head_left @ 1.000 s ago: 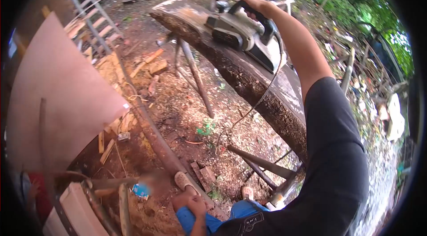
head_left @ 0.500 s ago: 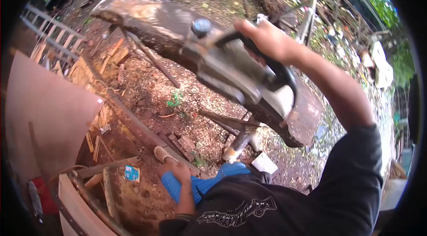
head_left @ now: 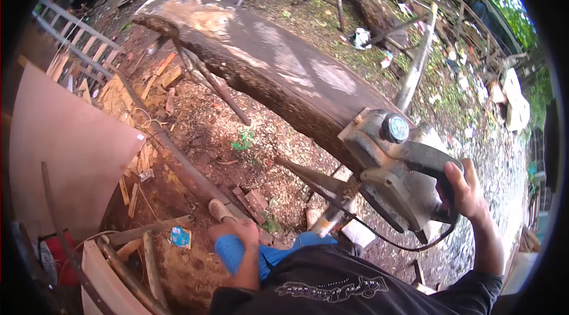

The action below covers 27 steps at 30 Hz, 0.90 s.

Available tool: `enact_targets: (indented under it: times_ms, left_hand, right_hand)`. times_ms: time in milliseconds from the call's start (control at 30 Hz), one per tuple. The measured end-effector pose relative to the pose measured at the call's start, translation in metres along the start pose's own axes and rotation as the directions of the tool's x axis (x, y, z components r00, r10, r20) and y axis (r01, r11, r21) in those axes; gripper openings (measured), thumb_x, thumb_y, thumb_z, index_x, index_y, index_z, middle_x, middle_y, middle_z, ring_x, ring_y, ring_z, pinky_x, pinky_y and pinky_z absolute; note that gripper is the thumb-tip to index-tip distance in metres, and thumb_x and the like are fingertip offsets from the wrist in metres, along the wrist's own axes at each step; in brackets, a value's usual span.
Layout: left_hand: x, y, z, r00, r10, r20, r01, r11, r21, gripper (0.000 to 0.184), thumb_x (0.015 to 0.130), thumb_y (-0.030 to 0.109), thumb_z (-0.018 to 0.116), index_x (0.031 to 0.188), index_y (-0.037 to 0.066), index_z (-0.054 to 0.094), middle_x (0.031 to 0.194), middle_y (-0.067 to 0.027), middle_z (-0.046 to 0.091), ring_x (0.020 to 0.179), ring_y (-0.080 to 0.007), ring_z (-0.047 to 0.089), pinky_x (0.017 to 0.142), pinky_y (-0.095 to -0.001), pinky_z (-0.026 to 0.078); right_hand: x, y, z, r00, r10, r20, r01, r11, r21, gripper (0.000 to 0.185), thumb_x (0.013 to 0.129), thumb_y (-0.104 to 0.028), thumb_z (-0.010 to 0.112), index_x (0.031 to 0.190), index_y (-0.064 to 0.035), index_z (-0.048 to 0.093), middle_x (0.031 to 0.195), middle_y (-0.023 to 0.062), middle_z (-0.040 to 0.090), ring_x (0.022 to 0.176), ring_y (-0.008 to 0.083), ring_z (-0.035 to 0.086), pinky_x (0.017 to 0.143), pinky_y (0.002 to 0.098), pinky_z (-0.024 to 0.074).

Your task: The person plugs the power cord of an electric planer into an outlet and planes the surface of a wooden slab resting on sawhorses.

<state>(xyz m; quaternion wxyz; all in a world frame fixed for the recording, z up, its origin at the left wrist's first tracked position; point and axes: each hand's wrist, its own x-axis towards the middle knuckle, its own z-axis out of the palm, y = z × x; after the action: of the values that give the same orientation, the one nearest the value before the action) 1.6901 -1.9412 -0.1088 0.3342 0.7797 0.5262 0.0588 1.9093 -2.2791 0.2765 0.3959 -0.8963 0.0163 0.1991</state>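
My right hand (head_left: 467,191) is wrapped round the rear handle of a worn grey electric planer (head_left: 397,175). The planer, with a round blue-topped knob, sits at the near right end of a thick wooden slab (head_left: 284,69). Its dark cord (head_left: 409,248) loops below the tool toward the slab's support. The slab is raised and slopes across the view, with pale patches on its dark upper face. My left hand (head_left: 248,232) rests at my knee, above the blue shorts (head_left: 237,253); its fingers do not show clearly.
Wooden legs (head_left: 216,86) and a post (head_left: 335,205) stand under the slab. Shavings (head_left: 278,178) cover the ground. A pinkish board (head_left: 71,143) leans at left, near a ladder (head_left: 77,39). A long pole (head_left: 184,161) lies by my foot. Poles and litter lie beyond.
My right hand has brought the planer from over the slab's middle back to its near right end, uncovering the upper face. My left hand stays at the knee.
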Motion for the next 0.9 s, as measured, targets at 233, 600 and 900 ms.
enact_targets:
  times_ms: [233, 600, 900]
  left_hand:
    - [0.017, -0.030, -0.010, 0.998, -0.058, 0.006, 0.058, 0.996, -0.069, 0.029, 0.086, 0.021, 0.058, 0.078, -0.007, 0.058, 0.073, -0.0168, 0.061, 0.072, -0.0297, 0.058, 0.067, -0.0422, 0.045]
    - [0.058, -0.180, 0.034, 0.859, -0.420, 0.291, 0.453, 0.362, -0.815, 0.018, 0.085, 0.014, 0.059, 0.084, -0.004, 0.062, 0.070, -0.0141, 0.063, 0.062, -0.0258, 0.058, 0.058, -0.0387, 0.048]
    - [-0.007, -0.160, 0.048, 0.908, 0.060, -0.414, -0.092, 0.994, -0.058, 0.018, 0.079, 0.011, 0.059, 0.088, -0.003, 0.064, 0.082, -0.0206, 0.067, 0.075, -0.0348, 0.063, 0.071, -0.0419, 0.049]
  right_hand:
    - [0.139, -0.138, 0.088, 0.949, -0.255, 0.188, 0.275, 0.957, -0.091, 0.055, 0.093, -0.051, 0.041, 0.068, -0.0037, 0.054, 0.051, 0.0032, 0.051, 0.040, 0.0120, 0.049, 0.041, 0.0258, 0.0395]
    - [0.333, -0.399, 0.279, 0.842, -0.464, 0.274, 0.465, 0.883, 0.065, 0.051, 0.089, -0.057, 0.044, 0.067, -0.0101, 0.049, 0.055, 0.0002, 0.048, 0.040, 0.0094, 0.044, 0.038, 0.0261, 0.0397]
    - [0.359, -0.408, 0.287, 0.805, -0.491, 0.332, 0.445, 0.871, 0.210, 0.045, 0.091, -0.048, 0.036, 0.075, -0.0083, 0.051, 0.050, 0.0032, 0.044, 0.038, 0.0152, 0.044, 0.039, 0.0341, 0.0406]
